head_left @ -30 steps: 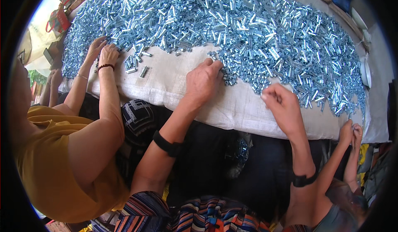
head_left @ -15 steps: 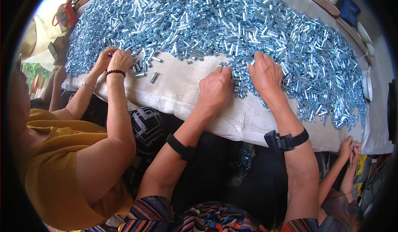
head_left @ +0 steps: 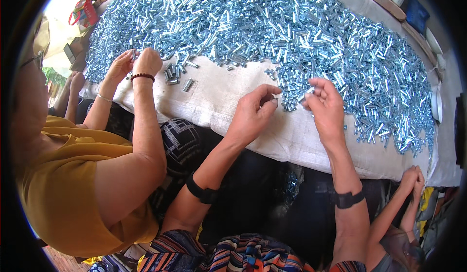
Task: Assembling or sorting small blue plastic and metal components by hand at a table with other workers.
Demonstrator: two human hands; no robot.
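My right hand (head_left: 328,107) pinches a short, shiny metal sleeve (head_left: 309,92) between thumb and fingers, just over the near edge of the pile. To its left, my left hand (head_left: 255,112) hangs loosely curled above the pale cloth, its thumb and forefinger apart. I can make out nothing in it, though the inner side of its fingers is partly hidden. Between the two hands lies a tongue of small bluish metal pieces (head_left: 290,97), looking like tiny nuts or cones. It joins the broad pile of metal sleeves (head_left: 233,24) beyond.
Pale woven cloth (head_left: 214,97) covers the work surface. At my left, a co-worker in a mustard top (head_left: 73,175) has both hands (head_left: 138,63) at the pile, near a few loose sleeves (head_left: 188,85). Another person's hands (head_left: 412,178) show at the right edge. Bricks (head_left: 384,7) line the far rim.
My hands have come back from the pile toward me, and their fingers have loosened. A metal sleeve now shows in my right hand. The co-worker's hands have lifted slightly.
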